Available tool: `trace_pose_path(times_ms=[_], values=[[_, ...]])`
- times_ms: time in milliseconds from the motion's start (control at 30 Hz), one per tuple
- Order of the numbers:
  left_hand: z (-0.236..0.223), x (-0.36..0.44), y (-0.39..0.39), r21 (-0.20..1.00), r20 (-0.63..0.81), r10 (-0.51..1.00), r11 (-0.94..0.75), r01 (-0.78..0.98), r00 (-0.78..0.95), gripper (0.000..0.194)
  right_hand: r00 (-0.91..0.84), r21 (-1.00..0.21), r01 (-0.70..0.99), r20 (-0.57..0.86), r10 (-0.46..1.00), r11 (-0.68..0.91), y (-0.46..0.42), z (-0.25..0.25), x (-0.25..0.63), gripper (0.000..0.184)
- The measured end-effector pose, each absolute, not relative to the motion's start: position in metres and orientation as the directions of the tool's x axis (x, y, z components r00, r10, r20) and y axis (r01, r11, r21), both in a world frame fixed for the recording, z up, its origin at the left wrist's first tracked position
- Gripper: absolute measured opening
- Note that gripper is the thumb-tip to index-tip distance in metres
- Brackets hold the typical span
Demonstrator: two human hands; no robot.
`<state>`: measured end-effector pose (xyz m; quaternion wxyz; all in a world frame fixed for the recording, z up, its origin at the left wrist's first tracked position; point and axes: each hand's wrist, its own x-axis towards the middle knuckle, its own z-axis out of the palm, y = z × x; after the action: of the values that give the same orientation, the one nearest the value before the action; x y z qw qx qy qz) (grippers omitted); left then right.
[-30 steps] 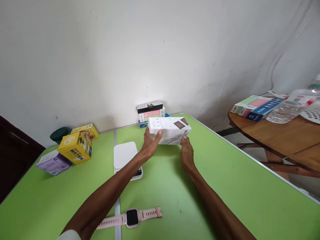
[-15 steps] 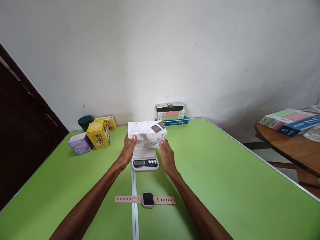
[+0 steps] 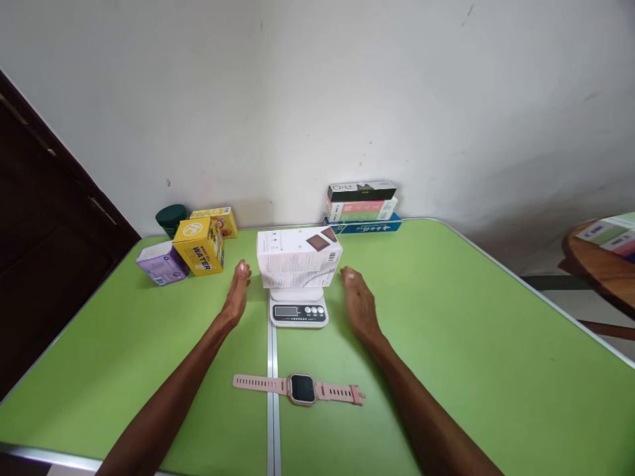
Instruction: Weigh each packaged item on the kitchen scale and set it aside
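With my left hand (image 3: 237, 289) and right hand (image 3: 361, 304) open-fingered and empty on either side of the scale (image 3: 299, 320), I should leave the white box (image 3: 297, 261) on top to settle untouched.

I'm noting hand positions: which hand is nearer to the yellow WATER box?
Left. The left hand is to the right of the yellow WATER box, apart from it and closer to the person; the right hand is farther right, past the white box.

A white box (image 3: 299, 260) rests on a scale (image 3: 298, 312).
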<state>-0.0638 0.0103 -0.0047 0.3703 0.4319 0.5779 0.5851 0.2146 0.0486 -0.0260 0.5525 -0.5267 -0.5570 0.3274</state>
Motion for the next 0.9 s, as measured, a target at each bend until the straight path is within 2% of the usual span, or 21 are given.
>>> trace_pose_path(times_ms=[67, 133, 267, 467, 667, 900], values=[[-0.020, -0.074, 0.011, 1.000, 0.015, 0.921, -0.018, -0.003, -0.388, 0.093, 0.199, -0.954, 0.229, 0.241, 0.950, 0.194, 0.054, -0.035, 0.223, 0.079], [-0.029, -0.080, 0.010, 0.998, 0.023, 0.915, -0.045, -0.047, -0.403, 0.098, 0.222, -0.959, 0.227, 0.221, 0.950, 0.169, 0.057, -0.040, 0.227, 0.081], [-0.034, -0.082, 0.009, 0.991, 0.062, 0.910, -0.104, -0.081, -0.411, 0.095, 0.224, -0.957, 0.242, 0.217, 0.950, 0.161, 0.054, -0.039, 0.227, 0.079], [-0.034, -0.081, 0.010, 0.991, 0.040, 0.912, -0.090, -0.103, -0.409, 0.095, 0.224, -0.957, 0.240, 0.219, 0.950, 0.164, 0.052, -0.037, 0.226, 0.082], [-0.030, -0.077, 0.001, 0.996, 0.058, 0.914, -0.082, -0.042, -0.402, 0.098, 0.228, -0.976, 0.154, 0.184, 0.956, 0.151, 0.047, -0.033, 0.224, 0.088], [-0.003, -0.043, -0.017, 0.976, 0.174, 0.953, -0.133, 0.175, -0.248, 0.088, 0.091, -0.921, 0.222, 0.346, 0.934, 0.320, 0.022, -0.004, 0.191, 0.075]])
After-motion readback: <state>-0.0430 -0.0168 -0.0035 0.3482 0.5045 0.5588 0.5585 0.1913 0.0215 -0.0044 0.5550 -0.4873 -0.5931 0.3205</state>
